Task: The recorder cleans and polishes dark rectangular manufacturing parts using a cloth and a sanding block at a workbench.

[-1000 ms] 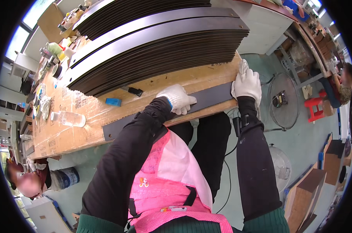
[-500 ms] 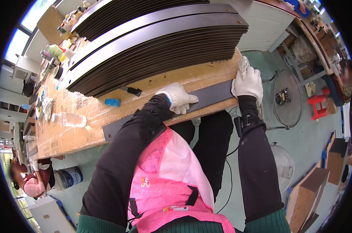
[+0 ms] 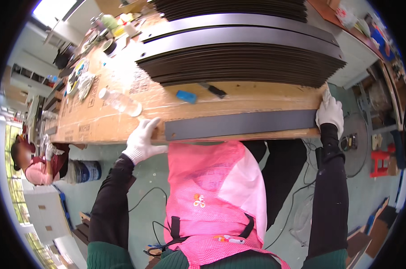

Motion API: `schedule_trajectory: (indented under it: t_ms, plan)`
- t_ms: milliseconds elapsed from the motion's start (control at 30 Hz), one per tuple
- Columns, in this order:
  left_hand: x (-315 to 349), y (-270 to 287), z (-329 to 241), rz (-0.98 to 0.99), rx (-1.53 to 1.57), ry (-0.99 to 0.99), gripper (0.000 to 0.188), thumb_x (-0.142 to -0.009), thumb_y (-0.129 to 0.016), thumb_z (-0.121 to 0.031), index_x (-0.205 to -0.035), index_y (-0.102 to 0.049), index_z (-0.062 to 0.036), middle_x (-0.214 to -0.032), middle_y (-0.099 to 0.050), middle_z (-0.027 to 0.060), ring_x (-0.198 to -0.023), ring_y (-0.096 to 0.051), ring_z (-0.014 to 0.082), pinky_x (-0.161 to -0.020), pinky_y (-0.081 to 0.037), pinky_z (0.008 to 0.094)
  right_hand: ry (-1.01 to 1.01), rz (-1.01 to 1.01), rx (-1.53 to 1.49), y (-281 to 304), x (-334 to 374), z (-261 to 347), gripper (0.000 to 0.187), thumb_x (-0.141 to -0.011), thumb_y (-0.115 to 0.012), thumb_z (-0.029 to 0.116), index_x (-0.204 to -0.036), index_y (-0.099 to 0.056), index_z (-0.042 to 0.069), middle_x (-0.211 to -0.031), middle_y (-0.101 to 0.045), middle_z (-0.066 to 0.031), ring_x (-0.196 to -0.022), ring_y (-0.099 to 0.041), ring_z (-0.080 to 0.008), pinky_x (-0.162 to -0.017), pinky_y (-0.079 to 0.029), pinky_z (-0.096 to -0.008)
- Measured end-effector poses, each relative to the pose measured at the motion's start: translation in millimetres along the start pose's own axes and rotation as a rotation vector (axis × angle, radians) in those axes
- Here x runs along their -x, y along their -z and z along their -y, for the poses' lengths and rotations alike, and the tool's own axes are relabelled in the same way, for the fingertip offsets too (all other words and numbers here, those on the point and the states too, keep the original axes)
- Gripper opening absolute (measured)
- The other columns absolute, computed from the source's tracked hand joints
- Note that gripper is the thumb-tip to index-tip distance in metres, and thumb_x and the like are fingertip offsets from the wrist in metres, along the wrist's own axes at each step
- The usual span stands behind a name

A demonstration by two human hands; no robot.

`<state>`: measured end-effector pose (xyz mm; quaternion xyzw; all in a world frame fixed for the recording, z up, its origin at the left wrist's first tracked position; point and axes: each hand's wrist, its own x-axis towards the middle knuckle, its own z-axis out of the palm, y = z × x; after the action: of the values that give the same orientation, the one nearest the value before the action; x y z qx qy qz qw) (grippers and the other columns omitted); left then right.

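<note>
A long flat dark grey strip (image 3: 241,124) with a hole near its left end lies along the front edge of the cardboard-covered table (image 3: 162,96). My right hand (image 3: 330,115), in a white knit glove, is closed at the strip's right end; whitish material, perhaps a rag, sticks up above its fingers. Just off the left end is my left hand (image 3: 142,141), gloved too, with thumb and fingers spread and nothing between them. Behind the strip, several similar dark strips stand in a tall stack (image 3: 243,54).
On the table lie a blue block (image 3: 186,96), a black-handled tool (image 3: 213,90) and a clear bottle (image 3: 121,102). Bottles and rags crowd the far left. Another person (image 3: 37,159) works at left by a bucket (image 3: 84,171). A red stool (image 3: 381,162) stands right.
My left hand has gone from the strip's middle to its left end and opened. My right hand stays at the right end. The view has shifted, showing the whole strip.
</note>
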<state>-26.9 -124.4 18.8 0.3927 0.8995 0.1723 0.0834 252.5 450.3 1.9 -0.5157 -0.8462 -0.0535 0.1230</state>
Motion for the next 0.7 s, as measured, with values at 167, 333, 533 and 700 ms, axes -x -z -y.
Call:
schedule_trajectory:
  t_ms: [167,333,533,700]
  plan:
    - [-23,-7,25,0.044,-0.064,-0.244,0.090,-0.063,-0.099,-0.039,-0.141,-0.063,-0.0138,-0.108,-0.063,0.0125,-0.100,-0.067,0.0338,-0.087,-0.058,0.0443,0.171,0.210,0.206,75,80,132,0.032,-0.101,-0.063,0.031,-0.125,-0.063,0.011,-0.099,-0.078,-0.0183,-0.100,-0.075,-0.0436,-0.090,-0.058,-0.0553]
    - [-15,-9,39,-0.036,-0.076,-0.353,0.084,-0.064,-0.098,-0.042,-0.136,-0.066,-0.0123,-0.103,-0.064,0.0117,-0.097,-0.067,0.0326,-0.082,-0.057,0.0444,0.679,0.593,-0.126,135,157,270,0.028,-0.079,-0.070,0.008,-0.107,-0.071,0.005,-0.091,-0.077,-0.0213,-0.088,-0.077,-0.0397,-0.076,-0.060,-0.0507]
    - [-39,-52,73,0.141,0.404,-0.196,0.043,-0.097,-0.065,-0.022,-0.139,-0.063,-0.0110,-0.103,-0.062,0.0139,-0.096,-0.066,0.0331,-0.081,-0.055,0.0441,0.966,0.391,-0.573,57,305,387,0.030,-0.093,-0.062,0.023,-0.119,-0.067,0.007,-0.119,-0.067,-0.0175,-0.115,-0.067,-0.0348,-0.087,-0.058,-0.0495]
    - [-29,-17,43,-0.074,0.003,-0.331,0.071,-0.077,-0.087,-0.039,-0.138,-0.064,-0.0107,-0.103,-0.062,0.0142,-0.096,-0.066,0.0361,-0.083,-0.055,0.0458,1.240,0.969,-0.775,73,253,337,0.037,-0.100,-0.058,0.024,-0.129,-0.073,0.006,-0.131,-0.075,-0.0115,-0.115,-0.072,-0.0259,-0.101,-0.057,-0.0410]
